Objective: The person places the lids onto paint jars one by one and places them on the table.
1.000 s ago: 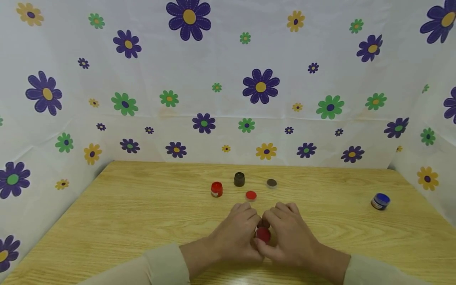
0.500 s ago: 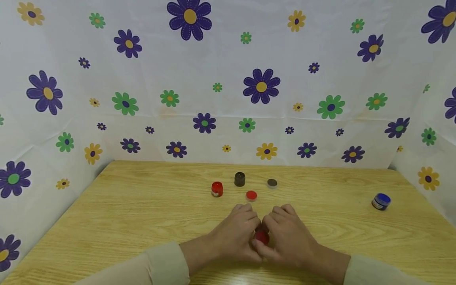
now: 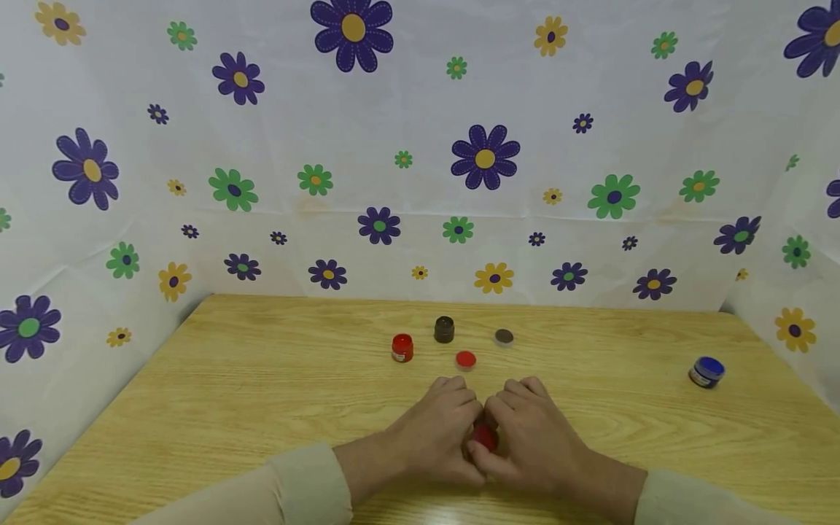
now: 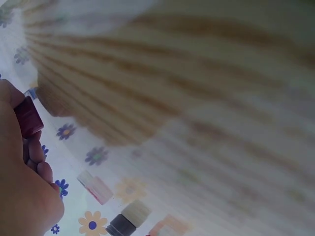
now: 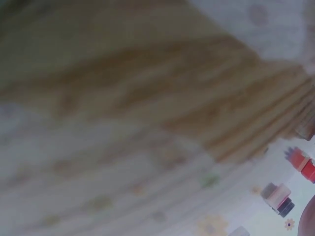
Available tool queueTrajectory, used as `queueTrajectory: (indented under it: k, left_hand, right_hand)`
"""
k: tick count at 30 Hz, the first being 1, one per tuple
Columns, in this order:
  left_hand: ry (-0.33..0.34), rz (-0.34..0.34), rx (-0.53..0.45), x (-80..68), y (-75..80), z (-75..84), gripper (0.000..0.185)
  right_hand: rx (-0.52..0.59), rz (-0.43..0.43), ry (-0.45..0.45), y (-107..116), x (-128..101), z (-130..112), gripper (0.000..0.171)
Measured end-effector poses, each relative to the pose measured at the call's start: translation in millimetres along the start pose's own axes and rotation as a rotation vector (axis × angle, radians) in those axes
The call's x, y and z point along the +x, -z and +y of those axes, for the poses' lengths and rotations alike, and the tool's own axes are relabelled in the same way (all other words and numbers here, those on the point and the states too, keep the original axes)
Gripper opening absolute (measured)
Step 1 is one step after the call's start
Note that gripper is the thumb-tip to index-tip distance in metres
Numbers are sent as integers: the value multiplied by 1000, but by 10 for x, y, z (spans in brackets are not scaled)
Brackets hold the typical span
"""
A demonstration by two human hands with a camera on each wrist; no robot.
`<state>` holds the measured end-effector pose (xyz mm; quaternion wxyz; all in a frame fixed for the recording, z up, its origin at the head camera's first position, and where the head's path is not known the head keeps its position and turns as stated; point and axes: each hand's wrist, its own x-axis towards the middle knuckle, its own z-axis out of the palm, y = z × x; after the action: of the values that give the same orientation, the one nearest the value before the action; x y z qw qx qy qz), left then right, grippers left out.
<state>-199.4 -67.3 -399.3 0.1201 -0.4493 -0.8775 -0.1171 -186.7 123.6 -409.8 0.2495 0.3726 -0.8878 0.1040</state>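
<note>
Both hands meet near the front middle of the table in the head view, around a small dark red paint jar (image 3: pixel 485 437). My left hand (image 3: pixel 436 434) grips it from the left, with fingers curled. My right hand (image 3: pixel 534 437) grips it from the right, its thumb lying across the near side of the red top. Fingers hide most of the jar's sides. In the left wrist view the maroon jar (image 4: pixel 29 117) shows beside the left hand (image 4: pixel 24 182). Only a sliver of the right hand (image 5: pixel 308 221) enters the right wrist view.
Beyond the hands stand an uncapped red paint jar (image 3: pixel 402 348) and an uncapped black one (image 3: pixel 444 330). A red lid (image 3: pixel 466 359) and a dark lid (image 3: pixel 504 337) lie near them. A blue jar (image 3: pixel 706 372) stands far right. Flowered cloth (image 3: pixel 407 117) surrounds the wooden table (image 3: pixel 262 379).
Both hands keep their grip at almost the same spot. Less of the jar's red top shows between them than one second ago. The head view has shifted slightly.
</note>
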Motion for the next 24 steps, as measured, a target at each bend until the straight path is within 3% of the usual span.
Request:
queueTrajectory:
  k: [10,18,24]
  left_hand:
    - [27,-87,16,13,35,15,28]
    - [53,-126,12,7,41,19,27]
    - [115,-136,-11,-35,49,-45,24]
  right_hand:
    - [-16,-38,-25,35,7,-15,30]
    - [-15,-114,-110,53,-19,-40,33]
    - [-9,-138,-178,67,-59,-13,32]
